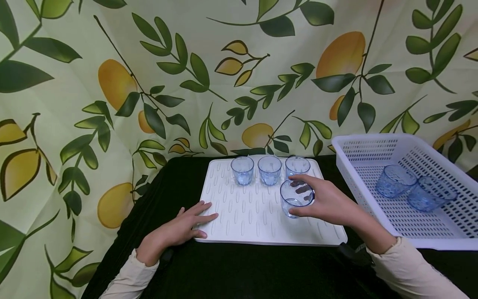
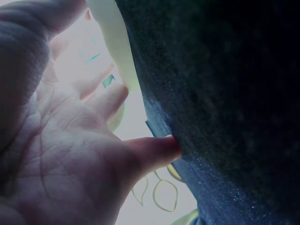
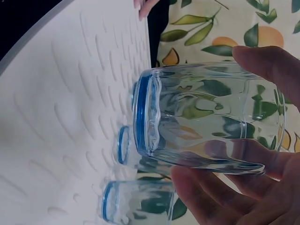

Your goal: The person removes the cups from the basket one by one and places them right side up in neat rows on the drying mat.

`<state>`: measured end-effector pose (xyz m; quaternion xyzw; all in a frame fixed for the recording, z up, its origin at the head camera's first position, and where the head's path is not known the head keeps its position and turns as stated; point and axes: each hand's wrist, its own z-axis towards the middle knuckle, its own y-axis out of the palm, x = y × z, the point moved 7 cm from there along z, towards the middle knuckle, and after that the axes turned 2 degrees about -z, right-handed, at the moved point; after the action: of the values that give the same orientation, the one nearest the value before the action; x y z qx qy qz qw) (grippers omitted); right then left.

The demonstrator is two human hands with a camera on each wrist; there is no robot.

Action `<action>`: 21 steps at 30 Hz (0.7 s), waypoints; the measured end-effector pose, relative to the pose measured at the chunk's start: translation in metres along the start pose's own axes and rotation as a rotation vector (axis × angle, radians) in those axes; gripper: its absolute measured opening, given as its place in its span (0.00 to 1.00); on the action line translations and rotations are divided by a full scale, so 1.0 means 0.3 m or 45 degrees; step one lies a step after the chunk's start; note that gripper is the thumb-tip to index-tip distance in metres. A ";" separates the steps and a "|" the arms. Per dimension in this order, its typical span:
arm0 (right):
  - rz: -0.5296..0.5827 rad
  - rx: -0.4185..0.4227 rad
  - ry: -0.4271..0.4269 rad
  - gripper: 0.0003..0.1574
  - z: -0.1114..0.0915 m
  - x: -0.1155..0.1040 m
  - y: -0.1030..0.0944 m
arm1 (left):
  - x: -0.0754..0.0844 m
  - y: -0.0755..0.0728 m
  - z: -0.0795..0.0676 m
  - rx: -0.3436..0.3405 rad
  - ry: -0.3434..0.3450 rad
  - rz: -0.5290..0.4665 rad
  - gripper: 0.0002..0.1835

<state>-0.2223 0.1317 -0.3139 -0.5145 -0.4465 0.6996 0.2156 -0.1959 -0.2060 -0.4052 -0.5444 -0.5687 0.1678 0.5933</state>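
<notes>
My right hand holds a clear bluish drinking glass between thumb and fingers, mouth up, close over the right part of a white ridged mat. In the right wrist view the thumb and fingers grip opposite sides of this glass, its thick blue base facing the mat. Behind it, along the mat's far edge, three similar glasses stand in a row: a left one, a middle one and a right one, partly overlapped. Spread fingers of my left hand rest on the mat's left edge.
To the right stands a white perforated plastic basket with two more bluish glasses inside, one beside the other. Black cloth covers the table. Behind hangs a curtain printed with leaves and fruit.
</notes>
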 end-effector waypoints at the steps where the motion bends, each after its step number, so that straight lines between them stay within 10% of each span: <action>1: 0.010 -0.004 0.000 0.53 0.005 -0.004 0.005 | -0.001 0.001 0.000 0.000 0.001 -0.001 0.31; 21: 0.175 -0.062 -0.010 0.50 0.123 -0.074 0.189 | -0.009 0.002 0.001 0.009 0.011 0.026 0.31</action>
<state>-0.2388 0.0712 -0.3475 -0.5463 -0.4279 0.7036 0.1528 -0.1967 -0.2079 -0.4072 -0.5488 -0.5598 0.1736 0.5961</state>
